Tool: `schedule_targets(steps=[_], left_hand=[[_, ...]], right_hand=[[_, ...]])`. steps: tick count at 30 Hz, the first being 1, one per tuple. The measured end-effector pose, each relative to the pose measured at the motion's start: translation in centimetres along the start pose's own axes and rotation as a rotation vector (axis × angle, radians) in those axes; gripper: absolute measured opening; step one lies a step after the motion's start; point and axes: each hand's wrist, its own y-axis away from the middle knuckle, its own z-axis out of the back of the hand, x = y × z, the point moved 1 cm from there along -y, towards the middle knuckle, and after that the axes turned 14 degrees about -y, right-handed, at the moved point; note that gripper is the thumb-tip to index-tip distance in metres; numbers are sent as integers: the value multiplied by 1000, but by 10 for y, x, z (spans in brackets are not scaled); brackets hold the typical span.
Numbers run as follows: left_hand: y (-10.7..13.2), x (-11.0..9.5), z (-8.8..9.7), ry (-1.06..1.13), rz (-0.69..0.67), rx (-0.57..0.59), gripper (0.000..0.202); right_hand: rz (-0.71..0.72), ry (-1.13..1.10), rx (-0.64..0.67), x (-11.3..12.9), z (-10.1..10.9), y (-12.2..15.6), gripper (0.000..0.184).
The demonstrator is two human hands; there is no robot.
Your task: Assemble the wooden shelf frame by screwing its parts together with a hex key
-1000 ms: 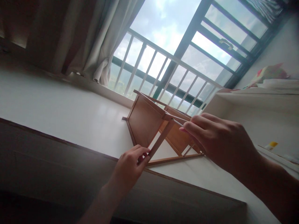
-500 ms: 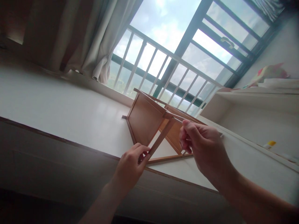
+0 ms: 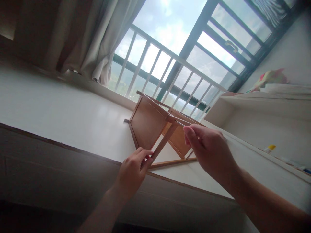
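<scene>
A small brown wooden frame with side panels (image 3: 148, 121), like a little shelf unit, lies on a white tabletop (image 3: 97, 129) near its front edge. My left hand (image 3: 134, 170) pinches the lower end of its slanted wooden bar (image 3: 163, 142) between thumb and fingers. Closed in a fist, my right hand (image 3: 210, 147) grips a tool with a thin metal shaft (image 3: 180, 123); whether it is a screwdriver or a hex key I cannot tell, as its handle is hidden. The shaft points at the upper corner of the frame, where the bar meets the panel.
Behind the frame is a window with a white railing (image 3: 167, 48). A grey curtain (image 3: 104, 48) hangs at the left. A white shelf (image 3: 262, 116) stands on the right, with a yellow-capped tube (image 3: 270, 148) and a colourful cloth item (image 3: 269, 78) on it.
The whole view has shifted slightly, so things appear a little farther left. My right fist has turned slightly round the tool; my left hand keeps its hold on the bar.
</scene>
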Motion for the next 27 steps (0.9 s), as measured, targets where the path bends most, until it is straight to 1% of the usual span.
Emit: schedule_targets(steps=[2,4,6,8,9,10,11,13,15,16,17,18,19,20,21,22,25,27], left_hand=[[0,-1,0,4,2,3,15],[1,-1,0,7,-1,5,15],[1,-1,1,5,-5,5,15],[1,-1,1,-1,-6,0,16],[1,-1,1,-2,-5,-1,16],[1,0,1,-2,-3,-1,16],[2,0,1,-2,-2,0,16],[2,0,1,-2,1,5,15],[2,-1,1,-4,2,5,15],[2,-1,1,-5,4,4,15],[3,-1,1,-5,6,1,16],[3,0,0,-7,7,-2,16],[3,0,0,-8,7,-5,16],[3,0,0,-8,7,-6,16],[4,0,0,-7,7,-4,16],[4,0,0,-4,7,-2,15],[4,1,0,7,9,6,15],[3,0,0,8,7,3,15]], right_hand=[[121,235,-14,2,4,1,45],[191,395,-28,4,7,1,43],[206,480,-33,6,10,-2,40],[170,465,-23,6,12,-6,37],[131,401,-4,6,12,-8,38],[69,288,20,6,11,-10,39],[-20,125,41,5,9,-12,42],[-275,-311,68,5,2,-12,45],[-539,-760,67,6,-6,-10,42],[-629,-929,60,8,-10,-8,40],[-683,-1040,52,10,-12,-6,39],[-702,-1091,45,12,-13,-4,38],[-689,-1078,36,13,-12,-3,39],[-646,-1003,27,13,-10,-2,41],[-574,-872,18,13,-7,-1,43],[-471,-695,7,12,-3,0,44],[-66,-77,-9,6,8,-1,46],[124,208,19,1,12,-2,43]])
